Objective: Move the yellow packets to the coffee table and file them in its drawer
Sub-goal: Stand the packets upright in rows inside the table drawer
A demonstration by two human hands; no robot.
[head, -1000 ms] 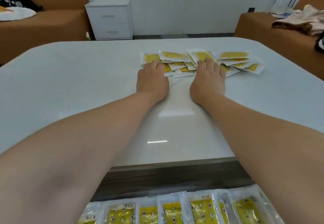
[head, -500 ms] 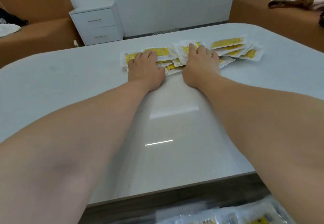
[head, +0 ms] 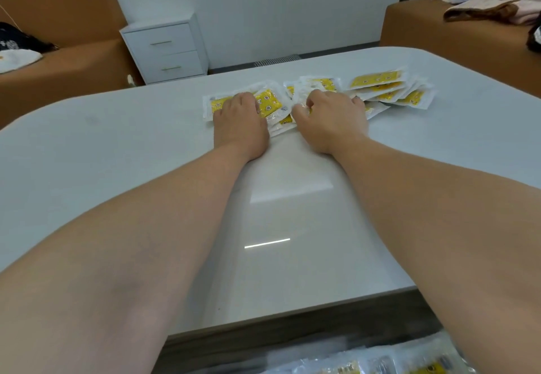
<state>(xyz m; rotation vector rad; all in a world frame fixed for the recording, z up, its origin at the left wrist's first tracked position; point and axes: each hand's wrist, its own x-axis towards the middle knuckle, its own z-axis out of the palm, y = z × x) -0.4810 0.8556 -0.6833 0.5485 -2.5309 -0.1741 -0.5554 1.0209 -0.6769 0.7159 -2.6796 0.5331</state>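
One view, head: we look along two bare forearms to a pale surface (head: 117, 145), which we take for the coffee table.
Yellow packets: the yellow packets (head: 377, 79) lie in a loose, overlapping spread on the far middle of the surface, with some fanned out at the right end.
Left grip: the left grip (head: 240, 119) is clenched down over the left end of the spread, its fingertips hidden beneath the knuckles.
Right grip: the right grip (head: 330, 119) is curled on the middle of the spread, its thumb pinching a clear edge.
Near packets: the near packets (head: 348, 369), blurred, show below the near edge of the surface; we judge they lie in the drawer.
Handling: we judge them light, thin, floppy and slick, apt to slide over each other. They are best raked into a squared stack and pinched across the flat faces, not by one sealed border.
Writing: small dark figures dot the yellow panels; we can read no brand or words.
Beyond: a white nightstand (head: 164, 51), brown sofas (head: 58, 28) left and right, and clothes (head: 483, 5) far right.
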